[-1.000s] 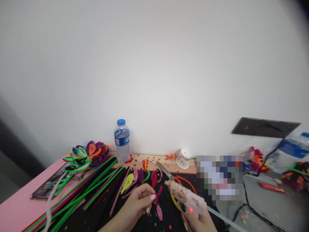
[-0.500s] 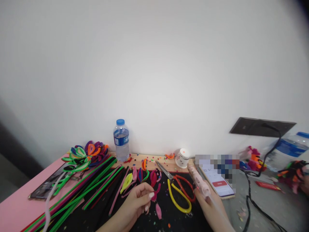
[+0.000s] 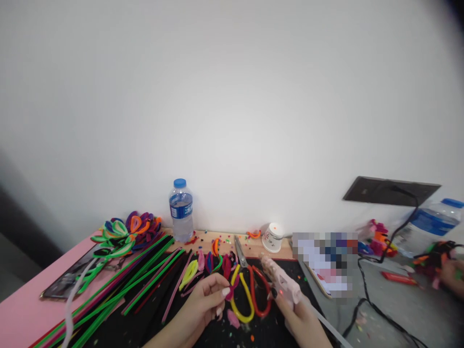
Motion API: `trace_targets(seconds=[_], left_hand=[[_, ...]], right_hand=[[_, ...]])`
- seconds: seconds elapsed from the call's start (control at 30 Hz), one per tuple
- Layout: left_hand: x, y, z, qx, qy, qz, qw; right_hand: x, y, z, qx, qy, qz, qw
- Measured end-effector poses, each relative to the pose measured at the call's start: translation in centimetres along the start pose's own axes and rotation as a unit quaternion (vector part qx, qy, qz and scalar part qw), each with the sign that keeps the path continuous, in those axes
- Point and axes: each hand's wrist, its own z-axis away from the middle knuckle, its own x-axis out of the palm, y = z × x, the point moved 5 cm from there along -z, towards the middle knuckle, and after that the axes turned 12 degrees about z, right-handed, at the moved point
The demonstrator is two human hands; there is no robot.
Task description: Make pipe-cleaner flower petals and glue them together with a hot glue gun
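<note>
My left hand is closed in a pinch on a magenta pipe cleaner piece, low over the black mat. My right hand grips a pink glue gun, its nozzle pointing up and left; a pale glue stick extends from its back. Between the hands lie scissors with one yellow and one red handle. A small pink loop rests below the held piece. Beyond my left hand are a yellow pipe cleaner loop and several other coloured loops.
Long pipe cleaners and a pipe cleaner flower lie left, partly over a tablet. A water bottle and an upturned paper cup stand by the wall. Right are a phone, black cable and another person's hand.
My right hand has moved left with the glue gun, closer to my left hand. The scissors have shifted left and turned more upright. My left hand has hardly moved.
</note>
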Motion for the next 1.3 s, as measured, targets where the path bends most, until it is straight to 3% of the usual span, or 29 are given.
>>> trace_targets(seconds=[0.13, 0.3, 0.5, 0.7, 0.87, 1.0, 1.07, 1.17, 1.3], left_hand=[[0.0, 0.0, 0.1, -0.003, 0.002, 0.006, 1.000], [0.3, 0.2, 0.1, -0.004, 0.010, 0.014, 1.000], [0.2, 0.3, 0.2, 0.004, 0.006, 0.011, 1.000], [0.6, 0.3, 0.3, 0.001, 0.004, -0.023, 1.000], [1.4, 0.4, 0.7, -0.007, -0.010, -0.115, 0.993], [1.3, -0.2, 0.6, -0.017, -0.039, -0.172, 0.984], [1.2, -0.3, 0.5, -0.016, -0.047, -0.187, 0.981], [1.4, -0.3, 0.5, -0.024, -0.046, -0.197, 0.979], [1.5, 0.1, 0.5, -0.026, -0.029, -0.181, 0.983]], right_hand=[[0.6, 0.2, 0.2, 0.003, -0.052, 0.036, 0.998], [-0.9, 2.4, -0.2, 0.027, -0.072, 0.158, 0.985], [-1.5, 4.5, -0.1, -0.023, -0.017, 0.309, 0.951], [-0.7, 5.0, 0.0, -0.048, -0.017, 0.341, 0.939], [-1.5, 5.1, -0.1, -0.045, -0.039, 0.338, 0.939], [-3.2, 3.1, -0.3, -0.046, 0.020, 0.294, 0.955], [-3.2, 1.0, -0.2, -0.068, 0.004, 0.235, 0.970], [-1.7, -2.6, 0.1, -0.106, -0.063, 0.162, 0.979], [1.8, -5.8, -0.1, -0.162, -0.125, 0.135, 0.969]])
